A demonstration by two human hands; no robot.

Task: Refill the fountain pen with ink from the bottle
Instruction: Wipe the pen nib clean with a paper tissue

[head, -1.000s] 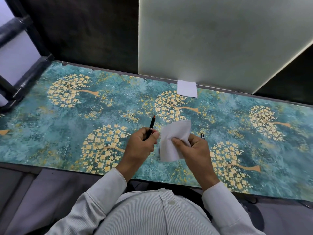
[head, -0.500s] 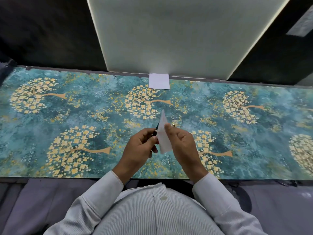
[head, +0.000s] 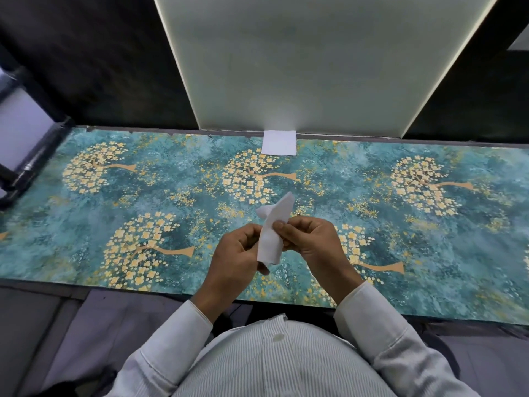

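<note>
**A:** where's the pen? all I see is both hands at lower centre of the frame, above the tabletop [head: 86, 224].

**B:** can't see it, it's hidden in the tissue [head: 272, 236] if it's there at all. Left hand [head: 234, 259] has its fingers curled against the tissue's left side; can't tell what it grips. Right hand [head: 309, 242] pinches the tissue, thumb on top. Wrists angle inward, knuckles nearly meeting. Another white square [head: 279, 142] lies at the tabletop's far edge, upper centre.
</note>
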